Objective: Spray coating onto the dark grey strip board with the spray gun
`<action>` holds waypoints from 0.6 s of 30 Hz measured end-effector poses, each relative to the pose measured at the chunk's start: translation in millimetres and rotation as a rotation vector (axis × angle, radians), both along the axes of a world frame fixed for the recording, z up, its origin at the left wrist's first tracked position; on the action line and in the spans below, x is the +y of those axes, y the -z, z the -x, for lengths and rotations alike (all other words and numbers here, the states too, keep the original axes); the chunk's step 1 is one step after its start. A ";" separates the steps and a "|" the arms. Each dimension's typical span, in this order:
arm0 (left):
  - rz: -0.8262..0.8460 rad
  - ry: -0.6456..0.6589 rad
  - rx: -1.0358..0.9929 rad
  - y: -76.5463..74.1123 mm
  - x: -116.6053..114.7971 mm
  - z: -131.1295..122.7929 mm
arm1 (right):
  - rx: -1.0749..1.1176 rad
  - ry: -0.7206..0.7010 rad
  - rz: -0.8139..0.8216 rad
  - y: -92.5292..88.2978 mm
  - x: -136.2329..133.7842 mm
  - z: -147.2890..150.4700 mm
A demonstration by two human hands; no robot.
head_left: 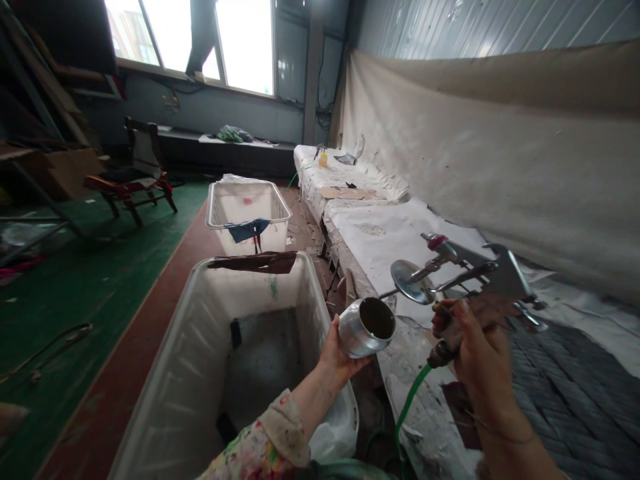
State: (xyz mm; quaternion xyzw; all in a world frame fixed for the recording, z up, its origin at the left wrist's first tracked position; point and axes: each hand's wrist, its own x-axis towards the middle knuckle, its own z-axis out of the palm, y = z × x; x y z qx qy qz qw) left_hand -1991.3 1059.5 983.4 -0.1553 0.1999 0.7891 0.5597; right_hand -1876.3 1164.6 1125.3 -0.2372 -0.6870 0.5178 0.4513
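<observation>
Above the right rim of the near plastic tub [165, 380], I log the left grip [340, 353] curled closed around an aluminium spray-gun cup [367, 327], its open mouth turned up and to the right. The right grip [480, 360] is closed on the handle of a spray gun [505, 280], whose round metal lid [413, 281] sits just apart from the cup. A green air hose [413, 395] runs down past the paper-covered counter [360, 230]. I flag two risks: a slack hold could drop the cup into the tub, and a snag on the hose could jerk the gun.
</observation>
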 end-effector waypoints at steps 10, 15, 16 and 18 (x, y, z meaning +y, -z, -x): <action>-0.087 -0.109 -0.005 5.0 -0.5 -5.8 | -0.003 0.029 0.204 -14.3 -10.8 -3.3; -0.140 -0.125 0.020 0.6 5.3 -9.8 | -0.034 -0.020 0.320 10.0 -17.3 3.0; -0.141 -0.126 0.017 -0.9 5.9 -10.7 | -0.034 -0.027 0.325 13.4 -18.5 3.8; -0.122 -0.138 0.012 -4.2 6.2 -12.6 | -0.036 -0.030 0.324 18.5 -20.2 4.5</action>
